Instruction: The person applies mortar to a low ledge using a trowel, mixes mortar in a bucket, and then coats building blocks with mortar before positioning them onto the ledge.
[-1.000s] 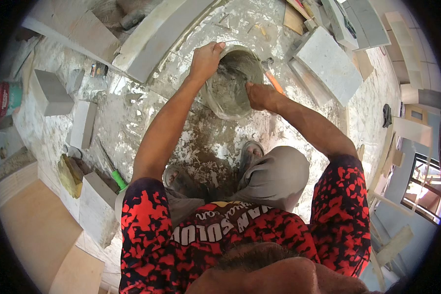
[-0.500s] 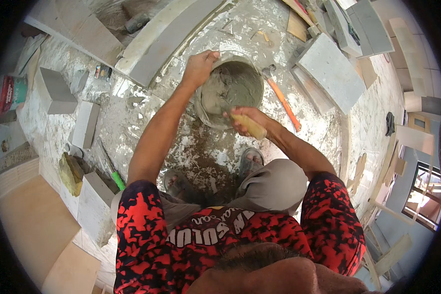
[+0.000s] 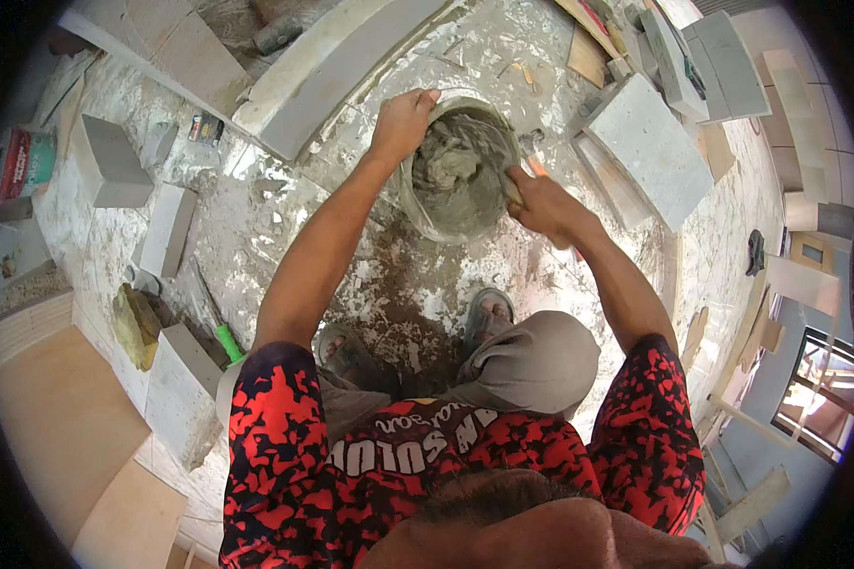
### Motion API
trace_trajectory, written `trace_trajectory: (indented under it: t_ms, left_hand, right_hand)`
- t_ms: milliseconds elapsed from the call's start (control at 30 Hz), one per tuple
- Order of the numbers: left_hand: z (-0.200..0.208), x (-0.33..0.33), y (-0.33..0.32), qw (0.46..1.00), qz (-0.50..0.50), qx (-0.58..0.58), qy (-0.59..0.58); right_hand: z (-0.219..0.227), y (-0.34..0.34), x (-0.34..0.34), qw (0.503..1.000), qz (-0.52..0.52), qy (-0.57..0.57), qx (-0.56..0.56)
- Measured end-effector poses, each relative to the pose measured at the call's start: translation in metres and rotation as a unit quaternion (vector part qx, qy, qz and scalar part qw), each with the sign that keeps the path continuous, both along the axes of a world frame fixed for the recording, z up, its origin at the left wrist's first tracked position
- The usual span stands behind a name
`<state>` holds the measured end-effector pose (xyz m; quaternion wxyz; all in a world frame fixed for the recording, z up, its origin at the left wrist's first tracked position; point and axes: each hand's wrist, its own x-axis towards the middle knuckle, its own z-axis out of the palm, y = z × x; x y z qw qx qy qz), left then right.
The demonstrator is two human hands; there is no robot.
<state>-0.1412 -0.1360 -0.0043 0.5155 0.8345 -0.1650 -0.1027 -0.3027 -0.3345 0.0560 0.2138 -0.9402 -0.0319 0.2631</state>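
A round bucket (image 3: 408, 201) of wet grey mortar (image 3: 460, 175) stands on the floor, tilted a little. Fingers of my left hand (image 3: 403, 125) are closed over its far-left rim. At the right rim, my right hand (image 3: 548, 204) is wrapped round a trowel (image 3: 515, 203); only a bit of its pale handle shows, and its blade is hidden. The mortar lies in folds and ridges. Just beyond my right hand is a hammer (image 3: 535, 163) with an orange handle, partly covered by that hand.
Grey blocks stand at the left (image 3: 112, 161) and right (image 3: 647, 152). A long grey slab (image 3: 337, 81) lies beyond the bucket. A green-handled tool (image 3: 226, 341) rests near my left knee, and a red-and-green bucket (image 3: 27, 166) is at far left. My sandalled feet are close behind the mortar bucket.
My right hand has swung from the bucket's near side to its right rim with the trowel. The bucket tilts and shifts slightly right, and the mortar has been churned into folds.
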Motion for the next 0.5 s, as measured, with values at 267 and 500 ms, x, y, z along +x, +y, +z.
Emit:
trace_trajectory:
  t_ms: [267, 500]
  left_hand:
    - [-0.001, -0.008, -0.008, 0.999, -0.008, -0.016, -0.051]
    - [0.006, -0.009, -0.008, 0.999, -0.032, 0.02, -0.017]
  right_hand:
    - [-0.018, 0.048, -0.025, 0.964, 0.217, 0.037, -0.147]
    - [-0.002, 0.014, 0.021, 0.977, 0.085, -0.011, -0.198]
